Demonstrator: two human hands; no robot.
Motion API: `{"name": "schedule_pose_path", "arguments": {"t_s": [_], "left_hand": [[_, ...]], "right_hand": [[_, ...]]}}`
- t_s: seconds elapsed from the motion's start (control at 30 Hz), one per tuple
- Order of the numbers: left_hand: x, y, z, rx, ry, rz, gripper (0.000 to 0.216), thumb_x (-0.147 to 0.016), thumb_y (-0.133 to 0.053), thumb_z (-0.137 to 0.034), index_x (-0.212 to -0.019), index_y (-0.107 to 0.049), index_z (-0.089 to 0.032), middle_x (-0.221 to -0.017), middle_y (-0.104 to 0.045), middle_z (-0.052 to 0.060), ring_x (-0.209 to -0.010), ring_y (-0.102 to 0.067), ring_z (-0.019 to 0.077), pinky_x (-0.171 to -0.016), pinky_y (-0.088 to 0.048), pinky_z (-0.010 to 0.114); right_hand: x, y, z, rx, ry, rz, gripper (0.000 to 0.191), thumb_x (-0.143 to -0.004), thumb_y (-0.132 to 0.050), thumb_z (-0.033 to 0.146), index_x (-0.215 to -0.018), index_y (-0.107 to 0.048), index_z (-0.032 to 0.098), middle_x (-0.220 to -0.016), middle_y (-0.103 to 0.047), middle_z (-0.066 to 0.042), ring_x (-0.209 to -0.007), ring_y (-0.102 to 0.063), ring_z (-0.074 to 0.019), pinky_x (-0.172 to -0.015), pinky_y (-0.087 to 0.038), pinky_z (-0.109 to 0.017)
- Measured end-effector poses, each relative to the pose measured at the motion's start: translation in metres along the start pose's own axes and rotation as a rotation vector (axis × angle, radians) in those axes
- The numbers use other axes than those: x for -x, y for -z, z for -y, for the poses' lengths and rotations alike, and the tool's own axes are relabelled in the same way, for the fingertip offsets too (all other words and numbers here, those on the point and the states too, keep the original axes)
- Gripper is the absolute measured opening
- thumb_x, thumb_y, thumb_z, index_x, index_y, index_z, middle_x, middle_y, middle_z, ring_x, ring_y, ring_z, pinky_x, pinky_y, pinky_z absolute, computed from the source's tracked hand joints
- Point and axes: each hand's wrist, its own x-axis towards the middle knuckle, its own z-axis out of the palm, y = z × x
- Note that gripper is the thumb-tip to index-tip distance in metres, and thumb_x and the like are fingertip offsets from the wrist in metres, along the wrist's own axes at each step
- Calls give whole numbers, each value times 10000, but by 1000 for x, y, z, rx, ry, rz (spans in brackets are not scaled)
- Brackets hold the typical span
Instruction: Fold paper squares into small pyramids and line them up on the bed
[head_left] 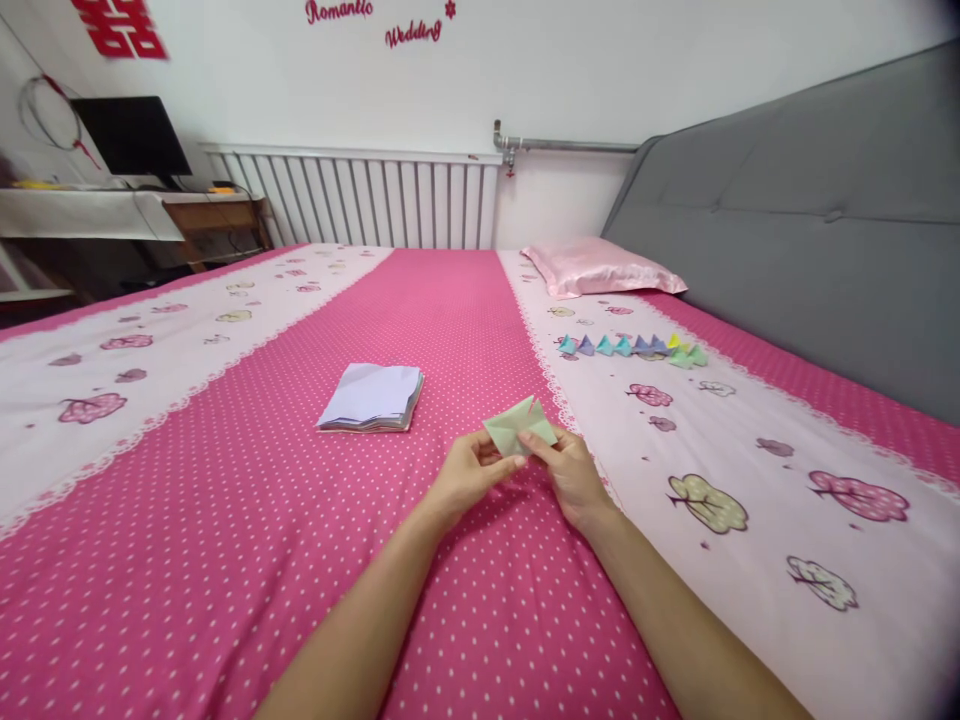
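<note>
A pale green piece of folded paper (507, 424) is held up between both hands, just above the pink bedspread. My left hand (474, 472) grips its lower left part, thumb stretched along the bottom edge. On the other side my right hand (571, 472) pinches it, thumb pressed on the paper's face. A narrow slit of pink shows between two points at the paper's top right. To the left lies a stack of square paper sheets (373, 392), lilac on top. A row of small folded paper pieces (624, 346) in blue, purple, yellow and green sits farther off to the right.
The bed's dotted pink cover (262, 520) spreads under everything, with white printed strips at both sides. A pink pillow (604, 268) rests near the grey headboard (795, 210). Beyond the bed stand a white radiator (360, 198) and a desk with a monitor (133, 138).
</note>
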Motion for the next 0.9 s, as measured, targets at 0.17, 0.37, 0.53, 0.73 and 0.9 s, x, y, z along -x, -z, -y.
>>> {"name": "schedule_pose_path", "arguments": {"t_s": [0.17, 0.37, 0.53, 0.73, 0.9], "left_hand": [[-1, 1, -1, 57, 28, -86, 339, -593, -740, -348, -815, -688, -98, -812, -692, 104, -615, -589, 120, -603, -434, 233], [-1, 5, -1, 48, 47, -152, 319, -608, -730, -347, -805, -678, -100, -750, -680, 82, -597, -576, 111, -566, -410, 205], [-3, 8, 2, 23, 24, -161, 332, -597, -736, -343, -817, -686, -100, -802, -684, 92, -632, -576, 113, -599, -418, 211], [-3, 7, 3, 26, -14, -165, 328, -560, -762, -280, -832, -685, -113, -824, -692, 88, -669, -599, 129, -659, -439, 239], [-2, 7, 3, 35, -20, -146, 311, -574, -755, -274, -836, -685, -121, -809, -693, 74, -643, -591, 117, -643, -441, 236]], "right_hand": [[3, -4, 2, 17, -2, 29, 257, -655, -699, 351, -812, -673, 149, -769, -692, -34, -694, -612, -161, -700, -465, -293], [0, -1, 3, 4, 18, 11, 267, -675, -677, 364, -852, -668, 163, -752, -671, -24, -628, -574, -132, -636, -458, -261], [-3, 2, 3, -2, 21, -78, 261, -679, -656, 411, -762, -671, 164, -681, -634, -10, -529, -492, -98, -500, -397, -217], [1, -2, 6, 56, 51, -58, 299, -686, -653, 380, -901, -643, 172, -661, -622, 13, -525, -491, -88, -535, -407, -222], [3, -4, 9, 155, 177, -56, 363, -734, -615, 330, -1074, -562, 213, -574, -557, 51, -506, -485, -91, -515, -408, -216]]}}
